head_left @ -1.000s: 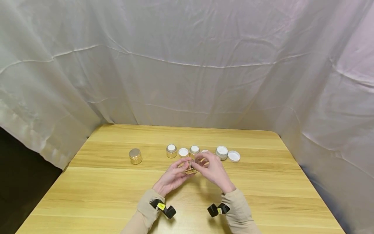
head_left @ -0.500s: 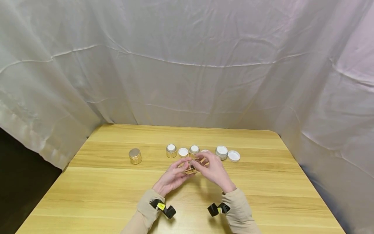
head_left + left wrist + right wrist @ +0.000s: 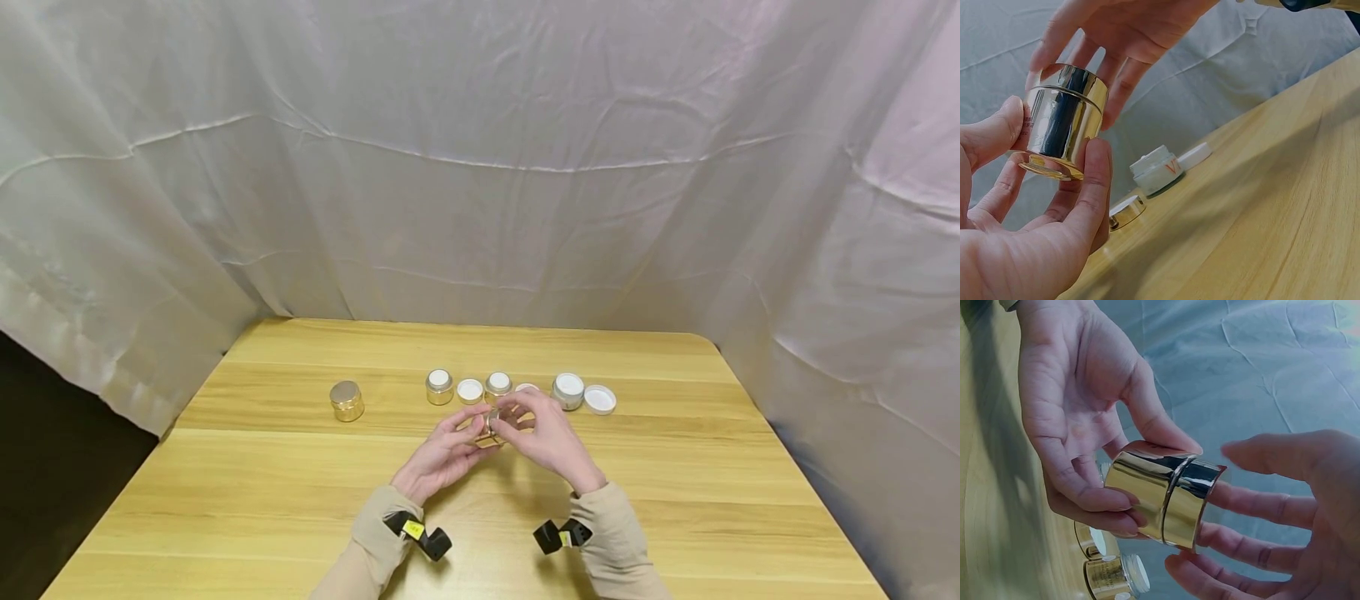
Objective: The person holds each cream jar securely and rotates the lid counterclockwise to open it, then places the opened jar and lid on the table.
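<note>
My left hand (image 3: 442, 457) grips a shiny gold cosmetic jar (image 3: 1063, 128) above the table, thumb on one side and fingers on the other. The jar is tilted, with a gold lid (image 3: 1194, 500) on it and a thin seam between lid and body. My right hand (image 3: 551, 437) is spread loosely about the lid. In the right wrist view its fingers reach the lid's edge, while the thumb stands slightly apart. Small dark print shows on the jar's side in the left wrist view.
At left stands a capped gold jar (image 3: 347, 401). Behind my hands are two uncapped gold jars (image 3: 439, 387), upturned lids (image 3: 470, 391) and a larger whitish jar (image 3: 567, 392) with a white lid (image 3: 600, 399) beside it. A grey curtain (image 3: 480, 250) hangs behind.
My right thumb and index finger have shifted slightly and spread at the lid, so more of its top shows. The left hand and jar stay in place.
</note>
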The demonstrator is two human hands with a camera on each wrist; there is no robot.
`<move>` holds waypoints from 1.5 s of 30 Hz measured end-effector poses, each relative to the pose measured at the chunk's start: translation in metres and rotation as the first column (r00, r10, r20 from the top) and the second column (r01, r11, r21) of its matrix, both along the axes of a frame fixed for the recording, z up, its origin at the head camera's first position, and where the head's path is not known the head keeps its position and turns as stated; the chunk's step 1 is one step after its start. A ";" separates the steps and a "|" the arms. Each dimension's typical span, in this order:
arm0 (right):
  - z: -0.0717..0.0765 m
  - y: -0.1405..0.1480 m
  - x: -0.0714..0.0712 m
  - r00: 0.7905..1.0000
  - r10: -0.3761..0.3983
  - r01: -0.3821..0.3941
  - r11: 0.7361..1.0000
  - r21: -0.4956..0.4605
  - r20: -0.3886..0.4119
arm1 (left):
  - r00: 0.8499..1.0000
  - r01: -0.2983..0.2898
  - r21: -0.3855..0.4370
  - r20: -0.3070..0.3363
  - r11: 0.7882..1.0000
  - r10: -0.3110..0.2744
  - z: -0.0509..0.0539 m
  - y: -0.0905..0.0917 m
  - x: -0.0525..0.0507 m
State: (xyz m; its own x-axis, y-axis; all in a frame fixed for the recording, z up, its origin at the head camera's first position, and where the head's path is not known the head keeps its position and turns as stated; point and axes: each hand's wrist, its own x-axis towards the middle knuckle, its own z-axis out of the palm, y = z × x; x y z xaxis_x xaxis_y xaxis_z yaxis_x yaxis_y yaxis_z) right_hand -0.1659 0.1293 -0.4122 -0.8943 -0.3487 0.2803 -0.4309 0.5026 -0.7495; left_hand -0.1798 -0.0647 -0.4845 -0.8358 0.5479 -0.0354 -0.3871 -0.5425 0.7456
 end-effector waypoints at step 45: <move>0.000 -0.001 0.001 0.999 -0.032 0.032 0.999 0.022 0.006 | 1.000 -0.004 0.006 0.013 1.000 0.004 0.002 -0.002 0.001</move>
State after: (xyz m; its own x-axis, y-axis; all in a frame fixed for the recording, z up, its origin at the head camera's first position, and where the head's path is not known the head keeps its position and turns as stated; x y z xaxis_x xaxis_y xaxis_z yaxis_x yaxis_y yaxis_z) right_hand -0.1649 0.1286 -0.4117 -0.9068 -0.3260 0.2672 -0.4096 0.5321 -0.7410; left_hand -0.1791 -0.0662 -0.4827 -0.8375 0.5448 -0.0430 -0.3948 -0.5488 0.7369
